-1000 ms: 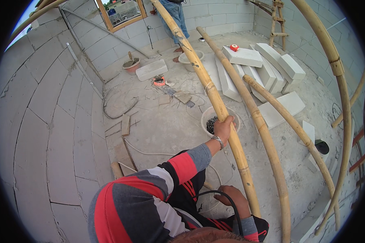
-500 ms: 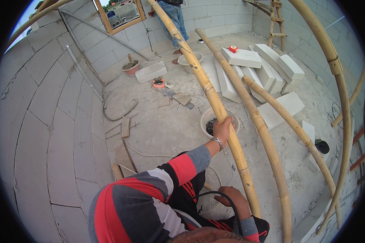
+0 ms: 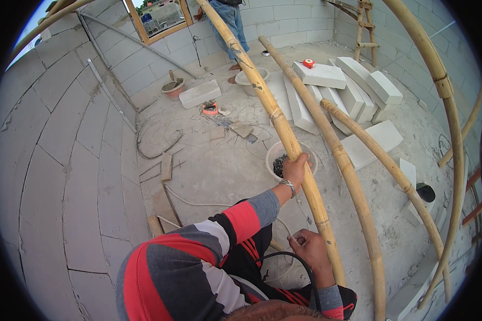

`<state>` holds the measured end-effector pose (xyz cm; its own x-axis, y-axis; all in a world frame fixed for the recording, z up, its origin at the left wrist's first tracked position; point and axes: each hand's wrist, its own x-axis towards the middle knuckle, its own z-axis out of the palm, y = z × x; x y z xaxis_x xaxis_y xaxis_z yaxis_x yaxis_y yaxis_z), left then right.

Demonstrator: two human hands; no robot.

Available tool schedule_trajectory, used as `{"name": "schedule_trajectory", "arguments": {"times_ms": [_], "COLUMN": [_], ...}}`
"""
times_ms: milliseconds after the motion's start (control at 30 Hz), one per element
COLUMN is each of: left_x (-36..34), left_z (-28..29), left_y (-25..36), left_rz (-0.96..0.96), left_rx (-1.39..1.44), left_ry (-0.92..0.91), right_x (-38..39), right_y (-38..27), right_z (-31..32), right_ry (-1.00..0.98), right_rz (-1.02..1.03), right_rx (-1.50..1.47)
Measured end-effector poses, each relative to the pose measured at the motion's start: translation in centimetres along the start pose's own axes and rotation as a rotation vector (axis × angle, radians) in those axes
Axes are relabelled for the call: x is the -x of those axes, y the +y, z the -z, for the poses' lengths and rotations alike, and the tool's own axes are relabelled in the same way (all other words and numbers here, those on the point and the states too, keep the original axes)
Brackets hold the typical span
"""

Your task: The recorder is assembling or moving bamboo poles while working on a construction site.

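the left grip (image 3: 296, 170) is wrapped around a bamboo pole (image 3: 285, 134) slanting over the floor (image 3: 214, 171) from its far edge; the right grip (image 3: 311, 250) curls just beside it (whether holding anything, i cannot tell). block walls (image 3: 69, 187) stand; loose blocks (image 3: 353, 95) toward the far right corner appear unlaid.

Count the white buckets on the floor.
2: front bucket with dark bits, by the left hand; back bucket, near the standing person's feet. The bamboo pole partly covers both; others may be hidden.
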<state>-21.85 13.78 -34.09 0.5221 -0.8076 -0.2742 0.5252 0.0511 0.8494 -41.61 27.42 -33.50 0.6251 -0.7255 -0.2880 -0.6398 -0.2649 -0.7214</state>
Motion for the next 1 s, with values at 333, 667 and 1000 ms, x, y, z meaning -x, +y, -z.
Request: {"name": "schedule_trajectory", "arguments": {"times_ms": [333,667,1000], "left_x": [-0.3,-1.0,-3.1], "left_z": [0.0,0.6,0.5], "left_y": [-0.3,0.7,4.9], "left_rz": [-0.005,0.092,0.043], "left_rx": [0.015,0.002,0.099], "left_ry": [0.009,-0.056,0.005], "right_x": [-3.1,-4.5,-4.8], "right_y": [4.8,4.7,4.4], "right_z": [0.9,0.7,0.3], "right_ry": [0.699,0.559,0.558], "right_rz": [0.008,-0.21,-0.218], "right_rx": [0.311,0.133,0.158]}}
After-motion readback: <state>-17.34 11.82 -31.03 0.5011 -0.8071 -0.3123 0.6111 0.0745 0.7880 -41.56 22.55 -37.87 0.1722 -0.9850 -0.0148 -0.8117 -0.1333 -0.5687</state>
